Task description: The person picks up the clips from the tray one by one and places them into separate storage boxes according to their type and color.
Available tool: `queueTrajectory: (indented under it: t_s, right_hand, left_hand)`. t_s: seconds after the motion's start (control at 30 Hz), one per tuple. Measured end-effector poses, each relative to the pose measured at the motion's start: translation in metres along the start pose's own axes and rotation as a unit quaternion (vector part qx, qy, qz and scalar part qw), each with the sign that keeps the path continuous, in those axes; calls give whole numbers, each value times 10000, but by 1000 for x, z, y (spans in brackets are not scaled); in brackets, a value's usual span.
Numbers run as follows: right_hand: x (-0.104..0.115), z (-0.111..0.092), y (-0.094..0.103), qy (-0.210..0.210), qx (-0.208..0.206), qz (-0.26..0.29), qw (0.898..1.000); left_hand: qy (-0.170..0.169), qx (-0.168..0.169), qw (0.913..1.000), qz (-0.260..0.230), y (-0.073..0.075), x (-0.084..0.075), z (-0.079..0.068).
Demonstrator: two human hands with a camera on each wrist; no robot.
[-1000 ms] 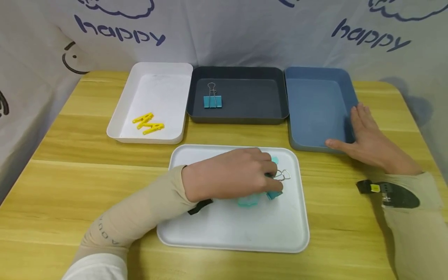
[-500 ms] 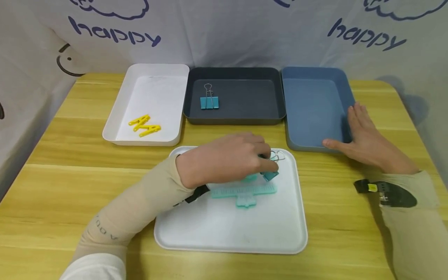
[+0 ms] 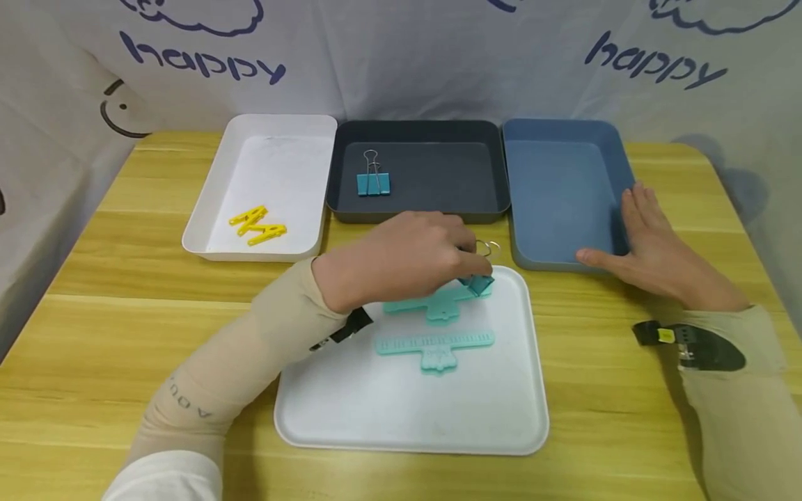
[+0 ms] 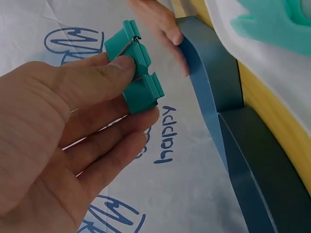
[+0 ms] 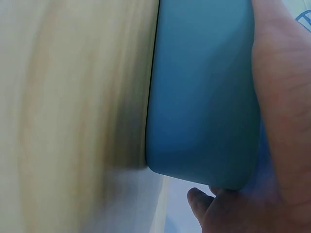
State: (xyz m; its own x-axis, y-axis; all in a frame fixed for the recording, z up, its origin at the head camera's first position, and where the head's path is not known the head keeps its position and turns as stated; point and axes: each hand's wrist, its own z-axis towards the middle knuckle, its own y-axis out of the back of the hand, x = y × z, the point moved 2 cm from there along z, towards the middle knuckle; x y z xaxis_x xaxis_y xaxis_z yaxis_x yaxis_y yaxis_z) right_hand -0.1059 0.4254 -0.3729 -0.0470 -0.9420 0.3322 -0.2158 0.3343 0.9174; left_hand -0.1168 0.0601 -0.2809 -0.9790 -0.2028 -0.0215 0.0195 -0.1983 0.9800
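Note:
My left hand [image 3: 407,254] pinches a teal binder clip [image 3: 478,285] by thumb and fingers, above the far edge of the white serving tray [image 3: 407,417]. In the left wrist view the binder clip [image 4: 143,94] lies between thumb and fingers. Two mint-green ruler-shaped clips lie on that tray: the nearer clip [image 3: 436,348] in full view, the farther clip [image 3: 441,306] partly behind the hand and binder clip. My right hand [image 3: 658,254] rests on the blue tray [image 3: 564,188], its thumb at the front rim and its fingers along the right side.
Left of the blue tray stands a dark grey tray [image 3: 445,174] holding another teal binder clip [image 3: 373,184]. Beyond it is a deep white tray [image 3: 276,160] with yellow clothespins [image 3: 266,234]. A printed cloth [image 3: 413,62] hangs behind the wooden table [image 3: 113,306].
My left hand has lifted the binder clip and carried it away from me toward the dark grey tray, uncovering the mint-green clips. The right hand stays on the blue tray.

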Motion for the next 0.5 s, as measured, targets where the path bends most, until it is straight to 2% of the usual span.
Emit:
queueTrajectory:
  t_s: [0.23, 0.5]
  right_hand:
    - [1, 0, 2, 32, 56, 14, 10000]
    - [1, -1, 2, -18, 61, 34, 10000]
  left_hand:
    - [156, 93, 9998, -12, 6, 10, 4]
    - [543, -25, 9985, 78, 8, 27, 7]
